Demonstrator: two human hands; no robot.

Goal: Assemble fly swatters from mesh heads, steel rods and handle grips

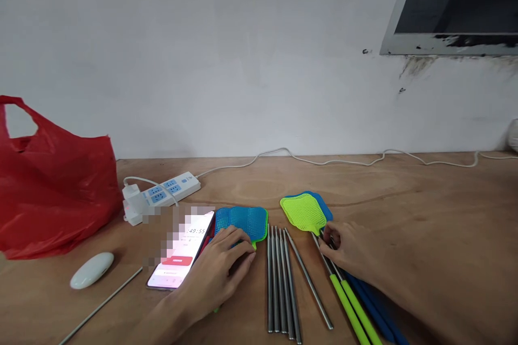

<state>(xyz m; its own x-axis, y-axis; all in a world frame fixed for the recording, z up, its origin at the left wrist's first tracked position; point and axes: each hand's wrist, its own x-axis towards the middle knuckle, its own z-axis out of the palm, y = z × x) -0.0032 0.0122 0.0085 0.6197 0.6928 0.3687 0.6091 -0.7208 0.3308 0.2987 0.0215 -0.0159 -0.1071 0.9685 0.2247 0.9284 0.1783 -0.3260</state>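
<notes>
My left hand [229,259] rests on a pile of mesh fly swatter heads [242,222], blue on top with a green edge beneath. Its fingers are curled, with the fingertips at the green neck [254,245]. My right hand [343,248] is closed around the thin metal shaft of a fly swatter, just below the heads; its fingers partly hide the grip. A lime green swatter head [303,211] lies over a blue one [324,207] there. Lime green handles [350,307] and dark blue handles [374,302] extend toward me. Several metal rods [279,285] lie side by side between my hands.
A lit phone [184,253] lies beside my left forearm. Behind it stands a white power strip [172,188] with a plug and cable. At the left are a red plastic bag [56,188], a white oval object [92,270] and a thin rod [101,304]. A wall borders the table.
</notes>
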